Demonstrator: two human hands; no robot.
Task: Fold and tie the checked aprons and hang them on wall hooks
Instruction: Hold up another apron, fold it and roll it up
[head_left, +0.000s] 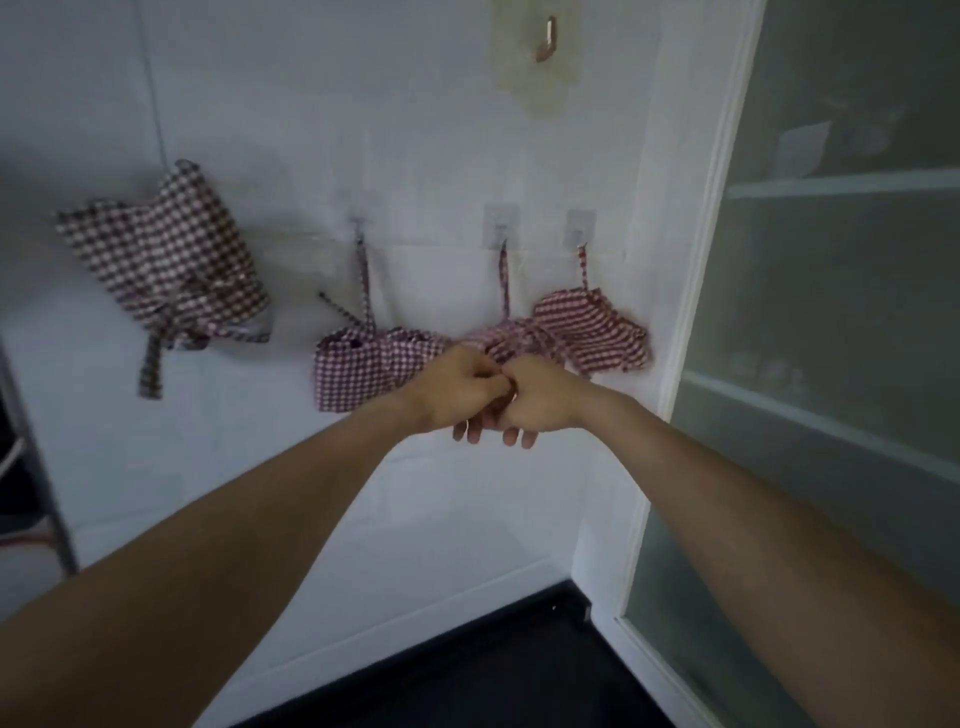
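Both arms reach forward; the left hand (457, 387) and right hand (540, 397) meet knuckle to knuckle, fingers curled, apparently pinching a tie of the middle apron (506, 338); what they grip is hidden. It hangs from its hook (500, 228). Judged: tying nearly done, next tighten and release.

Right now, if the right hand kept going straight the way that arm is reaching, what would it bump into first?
Most likely the pink checked bundle hanging right behind the knuckles of the right hand, with the white wall just beyond it. Depth is hard to judge from one view, and the hand may already touch the cloth.
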